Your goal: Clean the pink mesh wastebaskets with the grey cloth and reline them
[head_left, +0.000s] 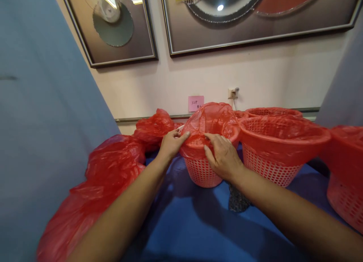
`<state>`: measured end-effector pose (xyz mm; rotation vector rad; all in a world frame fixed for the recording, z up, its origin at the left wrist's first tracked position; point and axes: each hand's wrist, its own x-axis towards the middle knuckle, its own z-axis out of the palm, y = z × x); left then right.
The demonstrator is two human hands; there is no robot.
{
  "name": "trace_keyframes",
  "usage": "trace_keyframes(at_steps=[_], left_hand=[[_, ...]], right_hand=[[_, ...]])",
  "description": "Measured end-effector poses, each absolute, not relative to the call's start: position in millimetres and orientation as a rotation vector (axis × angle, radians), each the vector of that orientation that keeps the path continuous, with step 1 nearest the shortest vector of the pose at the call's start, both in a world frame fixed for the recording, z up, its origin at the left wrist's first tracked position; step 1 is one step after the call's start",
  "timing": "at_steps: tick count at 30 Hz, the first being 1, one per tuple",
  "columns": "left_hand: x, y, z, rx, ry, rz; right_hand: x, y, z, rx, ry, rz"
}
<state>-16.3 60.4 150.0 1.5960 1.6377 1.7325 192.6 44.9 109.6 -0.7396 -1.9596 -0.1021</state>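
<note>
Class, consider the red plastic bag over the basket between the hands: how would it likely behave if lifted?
The red bag would probably flop and crumple, since its film is wrinkled. It is likely light for its size, as the film looks thin and see-through. It might catch, because it drapes over the front of the basket.

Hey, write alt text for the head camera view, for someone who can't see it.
A person's left hand and right hand are at the rim of a pink perforated basket draped with a translucent red bag, on a blue surface. More bag-draped baskets stand to the right, loose red plastic lies at left, and framed pictures hang on the wall behind.
</note>
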Motion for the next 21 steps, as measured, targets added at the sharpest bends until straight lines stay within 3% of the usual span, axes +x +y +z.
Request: trace_keyframes(at_steps=[5,10,21], left_hand=[[-29.4,71.6,137.8,1.105,1.459,1.985],[-47.0,65.0,111.8,0.822,1.415,1.888],[-41.5,51.5,129.5,0.806,1.155,2.000]], right_hand=[[199.8,60.0,94.7,-0.657,-1.831,-0.126],[208.8,57.6,95.3,-0.619,-1.912,-0.100],[252.7,105.9,107.4,-0.474,-2.111,0.159]])
